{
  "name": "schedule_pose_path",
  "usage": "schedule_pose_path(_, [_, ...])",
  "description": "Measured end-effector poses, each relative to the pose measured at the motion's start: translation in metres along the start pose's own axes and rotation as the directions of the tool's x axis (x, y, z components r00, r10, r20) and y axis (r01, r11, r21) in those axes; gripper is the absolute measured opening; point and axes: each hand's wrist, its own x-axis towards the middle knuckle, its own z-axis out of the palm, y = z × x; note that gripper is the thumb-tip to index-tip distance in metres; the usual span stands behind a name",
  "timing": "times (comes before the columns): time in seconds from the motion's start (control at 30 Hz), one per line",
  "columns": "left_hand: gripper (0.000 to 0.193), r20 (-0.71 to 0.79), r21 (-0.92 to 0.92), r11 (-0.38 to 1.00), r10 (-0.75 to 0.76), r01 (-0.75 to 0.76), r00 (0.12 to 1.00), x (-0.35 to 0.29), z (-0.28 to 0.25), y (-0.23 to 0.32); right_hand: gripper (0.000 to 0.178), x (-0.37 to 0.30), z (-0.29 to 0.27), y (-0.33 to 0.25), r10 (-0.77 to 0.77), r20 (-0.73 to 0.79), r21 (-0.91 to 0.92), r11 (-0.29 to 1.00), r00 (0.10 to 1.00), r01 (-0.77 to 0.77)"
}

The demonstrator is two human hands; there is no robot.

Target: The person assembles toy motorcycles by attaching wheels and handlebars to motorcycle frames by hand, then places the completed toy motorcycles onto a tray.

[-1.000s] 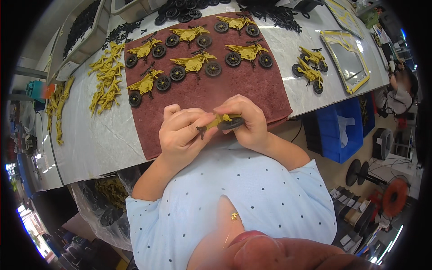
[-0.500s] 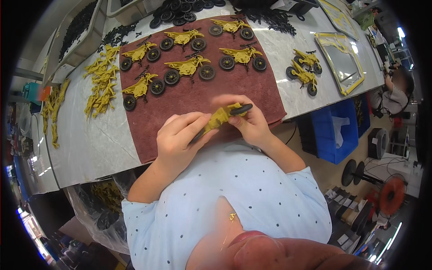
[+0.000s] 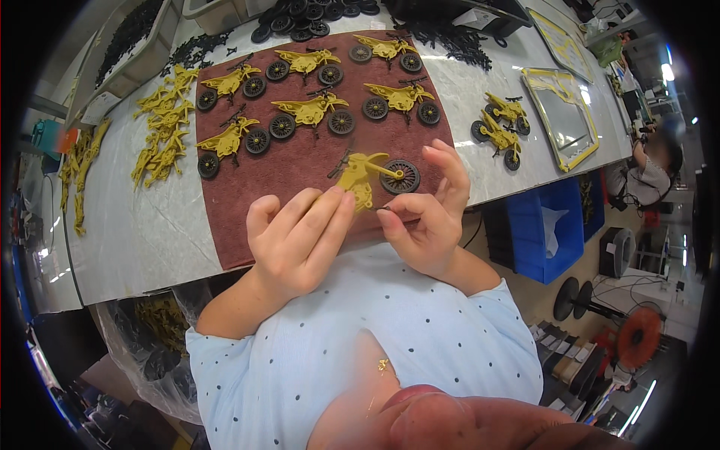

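My left hand (image 3: 301, 240) is closed around the rear of a yellow toy motorcycle (image 3: 360, 180), held above the near part of the maroon towel (image 3: 247, 232). One black spoked wheel (image 3: 400, 177) shows at the end of its fork, and black handlebars stick up from it; my left fingers hide the rear. Thumb and forefinger of my right hand (image 3: 426, 229) pinch a small dark part at the underside of the toy, while its other fingers are raised. Beyond my hands, several finished-looking toy motorcycles (image 3: 309, 111) with black wheels stand in rows on the towel.
Yellow body pieces (image 3: 161, 135) lie in a pile left of the towel. Black wheels (image 3: 300, 22) and small black parts (image 3: 442, 45) are heaped along the back. Two more toy motorcycles (image 3: 501, 135) and a yellow-edged frame (image 3: 562, 120) lie at right. Blue bins (image 3: 547, 225) stand below.
The toy motorcycle has been turned so its side and front wheel face up. My right hand has moved off the wheel to pinch a small dark part at the underside.
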Motion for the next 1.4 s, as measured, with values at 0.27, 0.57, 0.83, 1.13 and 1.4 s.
schedule_pose_path(0.27, [0.03, 0.027, 0.009, 1.0, 0.005, -0.005, 1.0, -0.003, 0.001, -0.003, 0.014, 0.0, 0.011, -0.002, -0.081, -0.076, -0.06, 0.995, 0.994, 0.077])
schedule_pose_path(0.57, [0.047, 0.287, -0.315, 0.929, -0.102, 0.194, 0.953, -0.004, 0.001, -0.012, 0.01, -0.002, -0.015, 0.019, 0.292, -0.043, 0.178, 0.943, 0.955, -0.28])
schedule_pose_path(0.83, [0.038, 0.139, 0.436, 0.759, -0.588, 0.484, 0.797, -0.057, -0.039, -0.142, 0.012, -0.025, -0.096, 0.11, 0.171, -0.426, -0.594, 0.687, 0.888, -0.418])
schedule_pose_path(1.13, [0.051, 0.437, 0.436, 0.686, -0.727, 0.582, 0.53, -0.067, -0.063, -0.201, 0.02, -0.027, -0.092, 0.126, 0.141, -0.491, -0.665, 0.576, 0.859, -0.475])
schedule_pose_path(1.4, [0.054, 0.279, 0.246, 0.871, -0.484, 0.426, 0.829, -0.041, -0.068, -0.184, 0.018, 0.017, -0.032, 0.072, 0.22, -0.383, -0.063, 0.963, 0.897, -0.263])
